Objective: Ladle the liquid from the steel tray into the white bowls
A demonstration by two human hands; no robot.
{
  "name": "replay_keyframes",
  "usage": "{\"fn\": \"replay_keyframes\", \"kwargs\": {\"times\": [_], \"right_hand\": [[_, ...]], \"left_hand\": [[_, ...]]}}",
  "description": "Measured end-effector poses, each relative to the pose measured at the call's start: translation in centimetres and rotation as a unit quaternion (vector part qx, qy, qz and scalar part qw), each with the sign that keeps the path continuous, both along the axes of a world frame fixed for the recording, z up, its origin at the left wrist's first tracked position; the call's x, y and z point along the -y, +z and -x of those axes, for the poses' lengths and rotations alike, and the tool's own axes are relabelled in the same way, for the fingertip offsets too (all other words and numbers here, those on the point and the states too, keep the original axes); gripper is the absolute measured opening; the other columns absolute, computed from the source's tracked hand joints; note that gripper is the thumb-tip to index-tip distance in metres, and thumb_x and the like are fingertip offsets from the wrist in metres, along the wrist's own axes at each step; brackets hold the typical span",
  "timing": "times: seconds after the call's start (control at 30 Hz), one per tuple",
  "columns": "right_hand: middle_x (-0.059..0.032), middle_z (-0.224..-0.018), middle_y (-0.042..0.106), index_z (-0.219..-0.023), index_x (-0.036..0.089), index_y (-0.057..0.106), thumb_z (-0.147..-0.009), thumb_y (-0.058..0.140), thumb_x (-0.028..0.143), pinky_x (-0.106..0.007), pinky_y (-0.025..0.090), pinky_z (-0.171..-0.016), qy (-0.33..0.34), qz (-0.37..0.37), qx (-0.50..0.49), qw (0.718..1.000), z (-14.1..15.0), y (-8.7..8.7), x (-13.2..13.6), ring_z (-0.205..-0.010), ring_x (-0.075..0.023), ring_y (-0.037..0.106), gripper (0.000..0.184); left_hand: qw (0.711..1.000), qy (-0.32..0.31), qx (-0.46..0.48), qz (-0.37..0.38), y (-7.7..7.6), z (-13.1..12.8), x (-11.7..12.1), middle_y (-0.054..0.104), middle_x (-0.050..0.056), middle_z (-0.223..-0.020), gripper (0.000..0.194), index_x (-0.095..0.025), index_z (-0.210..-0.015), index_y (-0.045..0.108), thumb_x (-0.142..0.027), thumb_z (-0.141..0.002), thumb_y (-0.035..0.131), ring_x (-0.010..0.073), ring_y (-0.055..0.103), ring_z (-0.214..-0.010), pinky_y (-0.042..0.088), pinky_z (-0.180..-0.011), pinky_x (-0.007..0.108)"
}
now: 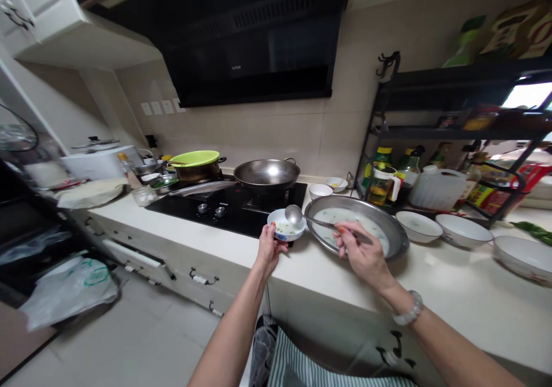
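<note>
My left hand (pixel 269 250) grips the near rim of a small white bowl (pixel 290 237) with blue marks outside and pale liquid with green bits inside. In my right hand (pixel 360 255) is the handle of a metal ladle (pixel 294 214), its scoop over the small bowl. Below the ladle's handle stands a wide steel basin (pixel 399 238) with milky soup and green flecks in it. Whether the scoop touches the bowl, I cannot tell.
A wok (pixel 267 175) and a pot (pixel 196 171) under a lime-green cover sit on the black hob (pixel 194 217). Several white bowls (pixel 463 232) line the counter at right, before a black rack (pixel 431 131) with bottles. A range hood (pixel 259 48) hangs above.
</note>
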State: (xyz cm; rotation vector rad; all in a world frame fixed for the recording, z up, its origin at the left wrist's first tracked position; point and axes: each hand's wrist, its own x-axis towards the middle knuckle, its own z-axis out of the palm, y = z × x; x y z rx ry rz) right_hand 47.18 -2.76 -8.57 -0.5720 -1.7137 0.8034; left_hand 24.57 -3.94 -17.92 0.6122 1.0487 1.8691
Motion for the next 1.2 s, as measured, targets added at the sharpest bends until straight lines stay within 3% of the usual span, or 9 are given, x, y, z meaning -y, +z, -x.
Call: {"fn": "replay_keyframes", "kwargs": {"times": [0.1,0.17,0.23,0.37,0.6,1.0,1.2], "right_hand": [[-0.0005,-0.058,0.06,-0.089,0.018,0.059,-0.082,0.06,0.045,-0.023,0.045,-0.037,-0.081,0.136,-0.113,0.981,-0.8,0.2,-1.2,-0.043,-0.0126,0.055,0.028],[-0.001,-0.058,0.061,-0.086,0.017,0.057,-0.077,0.063,0.048,-0.022,0.043,-0.035,-0.119,0.166,-0.166,0.965,-1.9,0.4,-2.1,-0.045,-0.0128,0.055,0.032],[-0.001,-0.058,0.061,-0.085,0.018,0.057,-0.075,0.065,0.049,-0.022,0.043,-0.035,-0.146,0.161,-0.172,0.961,-3.2,0.6,-2.7,-0.047,-0.0136,0.056,0.033],[-0.0004,-0.053,0.057,-0.083,0.02,0.058,-0.076,0.063,0.052,-0.025,0.043,-0.035,-0.184,0.12,-0.081,0.972,-6.0,0.6,-2.5,-0.044,-0.0154,0.057,0.033],[0.0004,-0.049,0.056,-0.086,0.02,0.06,-0.076,0.06,0.057,-0.026,0.044,-0.035,-0.167,0.089,0.023,0.982,-7.9,-1.4,-1.6,-0.043,-0.0176,0.058,0.038],[-0.0024,-0.051,0.061,-0.077,0.019,0.06,-0.073,0.066,0.048,-0.024,0.041,-0.029,-0.227,0.188,-0.096,0.951,-8.9,-0.9,-3.1,-0.036,-0.0146,0.052,0.03],[-0.0026,-0.052,0.06,-0.074,0.02,0.059,-0.072,0.066,0.047,-0.024,0.04,-0.029,-0.247,0.194,-0.132,0.94,-8.7,-0.5,-3.7,-0.038,-0.0144,0.052,0.028]], "left_hand": [[1.0,0.0,-0.001,0.004,0.0,0.0,0.0,0.055,-0.003,-0.066,0.049,-0.02,-0.094,0.041,-0.058,-0.071,0.063,0.0106,0.057,-0.041,0.042,-0.032,0.018],[1.0,0.001,-0.003,0.006,0.1,0.0,0.0,0.056,-0.002,-0.068,0.051,-0.02,-0.094,0.042,-0.059,-0.071,0.063,0.0105,0.057,-0.042,0.042,-0.033,0.018],[1.0,0.002,-0.004,0.008,0.1,0.0,0.0,0.056,-0.002,-0.068,0.051,-0.019,-0.095,0.042,-0.059,-0.071,0.063,0.0104,0.057,-0.041,0.041,-0.032,0.018],[1.0,0.002,0.0,0.005,0.1,0.1,0.0,0.056,-0.002,-0.069,0.05,-0.019,-0.097,0.042,-0.058,-0.072,0.062,0.0103,0.057,-0.041,0.04,-0.032,0.017],[1.0,0.003,0.001,0.002,-0.2,0.2,0.0,0.056,-0.002,-0.068,0.049,-0.019,-0.097,0.043,-0.056,-0.073,0.063,0.0102,0.057,-0.041,0.041,-0.032,0.017],[1.0,0.003,-0.004,-0.001,-0.2,0.2,0.0,0.056,-0.002,-0.07,0.05,-0.019,-0.098,0.044,-0.058,-0.073,0.063,0.0098,0.057,-0.042,0.042,-0.032,0.017],[1.0,-0.002,-0.003,-0.001,-0.1,0.2,0.1,0.055,-0.003,-0.068,0.05,-0.019,-0.099,0.043,-0.057,-0.073,0.063,0.0099,0.057,-0.042,0.041,-0.032,0.016]]}}
